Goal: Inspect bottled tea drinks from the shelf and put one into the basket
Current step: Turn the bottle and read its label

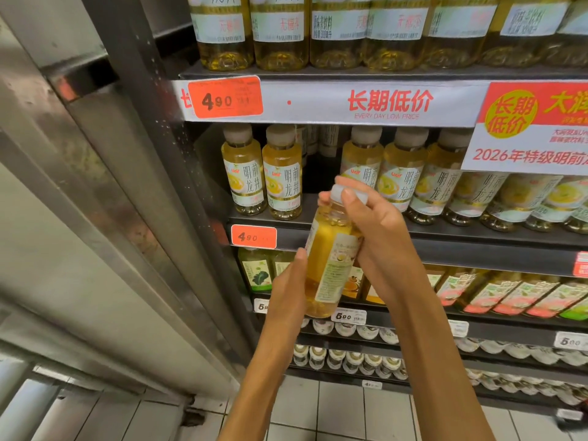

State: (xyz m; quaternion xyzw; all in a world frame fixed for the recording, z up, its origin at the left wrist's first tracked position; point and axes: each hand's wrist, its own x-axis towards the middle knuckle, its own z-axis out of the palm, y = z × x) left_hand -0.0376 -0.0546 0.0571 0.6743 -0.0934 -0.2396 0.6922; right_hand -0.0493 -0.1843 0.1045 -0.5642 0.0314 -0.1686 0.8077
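Bottle (331, 262): clear glossy plastic, with a smooth paper-like label and a matt pale cap (342, 192). Pillar (95, 173): brushed, scuffed metal. Floor (350, 409): glazed white tiles. Price tag (226, 97): matt orange paper.

Both hands are on one clear plastic bottle of yellow tea (329, 259) in front of the dark metal shelf (413, 237): left hand (286, 291) grips the base, right hand (372, 224) curls round the white cap.
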